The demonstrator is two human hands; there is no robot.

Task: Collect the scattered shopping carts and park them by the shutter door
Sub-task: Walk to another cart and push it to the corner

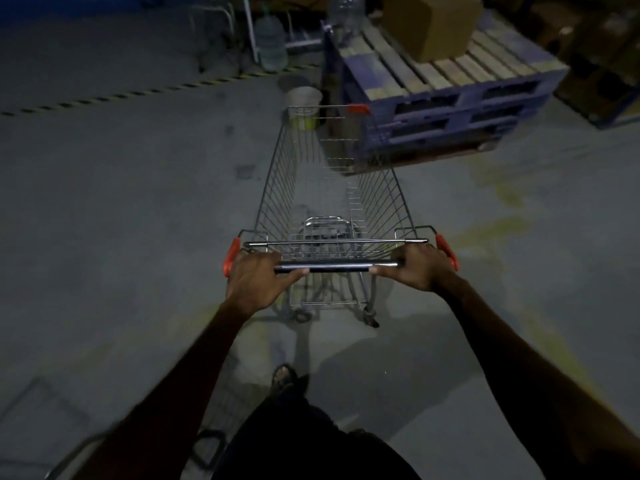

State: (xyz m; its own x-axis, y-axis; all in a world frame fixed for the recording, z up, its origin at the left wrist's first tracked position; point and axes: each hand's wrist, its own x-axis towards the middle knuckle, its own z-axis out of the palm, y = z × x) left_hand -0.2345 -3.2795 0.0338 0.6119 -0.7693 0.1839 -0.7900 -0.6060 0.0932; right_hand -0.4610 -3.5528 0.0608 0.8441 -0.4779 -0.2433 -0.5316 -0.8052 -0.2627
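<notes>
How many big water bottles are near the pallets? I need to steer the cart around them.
2. One water bottle stands on the floor left of the pallet stack; another bottle sits at its far-left corner. Others may be hidden in the dark.

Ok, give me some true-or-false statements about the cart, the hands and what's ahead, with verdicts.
1. Both the left hand and the right hand grip the cart handle. True.
2. The cart basket holds a cardboard box. False: the basket is empty; the box sits on the pallets.
3. A bucket stands on the floor beyond the cart's front. True.
4. The pallets are ahead to the left. False: they are ahead to the right.
</notes>
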